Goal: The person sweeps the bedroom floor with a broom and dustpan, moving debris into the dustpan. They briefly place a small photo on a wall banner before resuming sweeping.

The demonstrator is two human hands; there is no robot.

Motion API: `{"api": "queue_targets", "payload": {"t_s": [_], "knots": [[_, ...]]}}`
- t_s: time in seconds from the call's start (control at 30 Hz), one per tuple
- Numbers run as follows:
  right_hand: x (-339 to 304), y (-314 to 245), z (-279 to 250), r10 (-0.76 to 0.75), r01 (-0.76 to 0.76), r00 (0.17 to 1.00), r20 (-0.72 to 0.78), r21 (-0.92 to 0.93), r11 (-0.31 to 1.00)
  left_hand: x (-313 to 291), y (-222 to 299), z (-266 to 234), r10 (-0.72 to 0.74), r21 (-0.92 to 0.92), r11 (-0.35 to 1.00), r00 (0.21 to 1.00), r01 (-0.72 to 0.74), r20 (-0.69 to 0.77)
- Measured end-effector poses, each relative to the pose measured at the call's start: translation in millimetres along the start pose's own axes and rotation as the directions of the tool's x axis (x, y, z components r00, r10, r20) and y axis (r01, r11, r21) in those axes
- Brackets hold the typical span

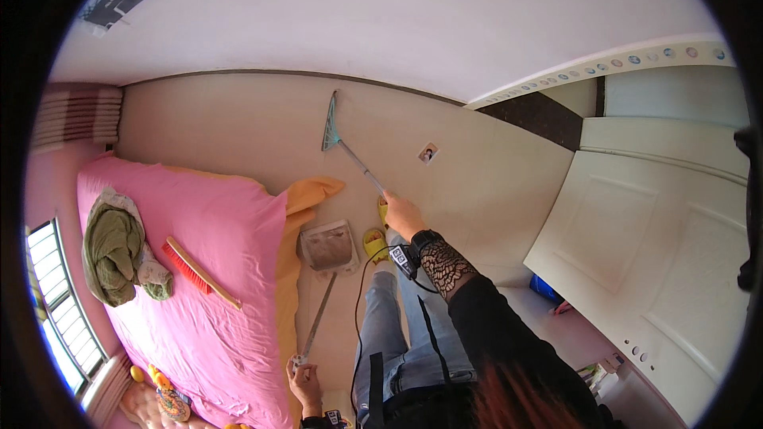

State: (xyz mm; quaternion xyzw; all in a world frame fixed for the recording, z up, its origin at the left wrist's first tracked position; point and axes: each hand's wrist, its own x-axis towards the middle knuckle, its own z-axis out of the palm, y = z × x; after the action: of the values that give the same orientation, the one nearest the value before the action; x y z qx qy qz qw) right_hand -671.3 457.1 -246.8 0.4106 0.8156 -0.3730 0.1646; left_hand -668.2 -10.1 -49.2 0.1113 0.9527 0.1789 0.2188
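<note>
My right hand is closed around the grey pole of a broom. Its flat teal triangular head stands on the floor ahead, near the wall's base, with a little dark debris at its far tip. At the lower left, my left hand grips the top of the long handle of a dustpan. The pan rests on the floor between the bed and my feet, and grey dust coats its inside. A small picture card lies on the floor to the right of the broom.
A bed with a pink sheet fills the left side. On it are a red-bristled brush and a bundled green cloth. A white door stands at the right. My yellow slippers are close to the dustpan.
</note>
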Motion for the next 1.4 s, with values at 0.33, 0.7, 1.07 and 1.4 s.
{"api": "queue_targets", "payload": {"t_s": [0.33, 0.7, 1.07, 1.4], "knots": [[-12.7, 33.8, 9.5, 0.071, -0.078, 0.991, 0.115, 0.057, 0.995, -1.7, -7.0, 3.6, -0.163, -0.057, 0.984, 0.985, 0.167, 0.056], [-25.2, 55.5, 28.4, -0.009, -0.295, 0.893, 0.451, 0.601, 0.743, 21.4, 67.4, 5.0, 0.086, 0.256, 0.966, 0.970, -0.026, -0.228], [-47.6, 14.8, 89.0, -0.243, -0.156, 0.902, 0.356, 0.795, 0.586, 152.3, 184.7, 174.4, -0.082, -0.580, 0.170, 0.598, 0.797, 0.797], [221.5, 294.4, 130.6, 0.274, -0.229, 0.940, -0.203, 0.220, 0.948, 173.2, 162.9, 231.8, -0.122, -0.564, 0.214, 0.595, 0.797, 0.794]]}}
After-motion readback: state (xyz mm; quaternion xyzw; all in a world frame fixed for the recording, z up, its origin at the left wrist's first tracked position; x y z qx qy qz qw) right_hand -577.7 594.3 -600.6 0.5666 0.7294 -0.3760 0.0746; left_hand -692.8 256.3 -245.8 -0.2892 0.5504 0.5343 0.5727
